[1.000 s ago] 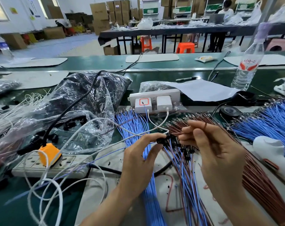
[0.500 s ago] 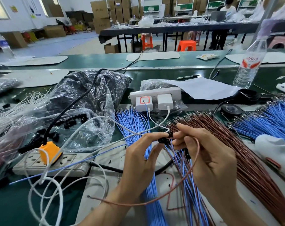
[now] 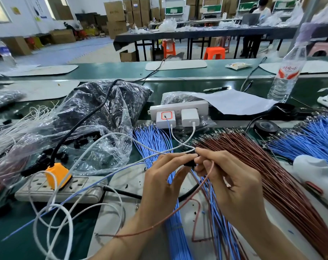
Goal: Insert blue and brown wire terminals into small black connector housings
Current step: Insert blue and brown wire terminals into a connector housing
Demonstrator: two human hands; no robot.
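Note:
My left hand [image 3: 163,182] pinches a small black connector housing [image 3: 190,163] between thumb and forefinger. A blue wire [image 3: 80,190] trails from the housing down to the left. My right hand [image 3: 232,186] pinches a brown wire [image 3: 178,210] right at the housing; the wire loops under both hands to the lower left. Whether its terminal is inside the housing is hidden by my fingertips. A bundle of brown wires [image 3: 272,177] fans out to the right, and blue wire bundles [image 3: 155,139] lie under my hands and at the far right [image 3: 317,139].
A plastic bag of black housings [image 3: 95,117] lies to the left, above a power strip with an orange plug [image 3: 58,175]. A white power strip with two chargers [image 3: 178,111], black tape roll [image 3: 265,126], water bottle [image 3: 287,72] and a white tool [image 3: 317,173] surround the work area.
My right hand took a brown wire from the bundle and brought its end to the housing; the wire now hangs in a long loop below my hands. The camera tilted slightly.

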